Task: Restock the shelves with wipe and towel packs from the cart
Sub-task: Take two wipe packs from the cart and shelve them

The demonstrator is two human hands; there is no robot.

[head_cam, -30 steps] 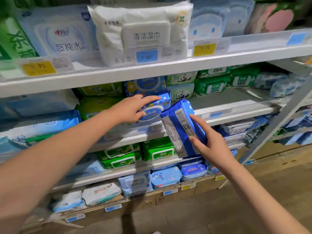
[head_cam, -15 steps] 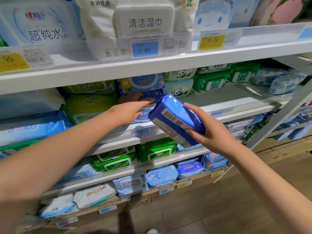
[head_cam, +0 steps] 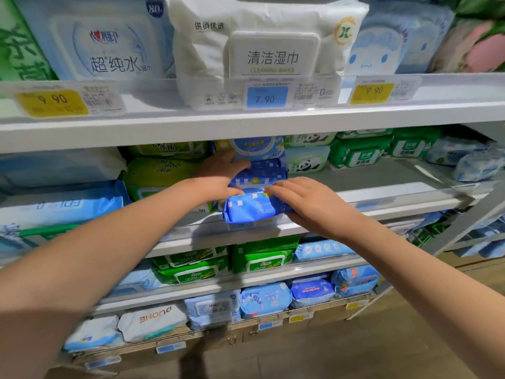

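Note:
A blue wipe pack lies flat at the front edge of the second shelf, end toward me. My right hand holds its right side, fingers over the top and thumb hidden below. Just behind it, a stack of matching blue packs sits on the shelf. My left hand grips the left end of that stack, fingers on top and thumb underneath. The cart is out of view.
Green packs stand left of the stack and panda packs right of it. The top shelf holds large white cleaning wipes. Lower shelves carry green and blue packs. Wooden floor lies at the lower right.
My right hand has turned the blue pack flat and carried it forward to the shelf edge. My left hand has closed further onto the shelved blue stack. The view moved closer.

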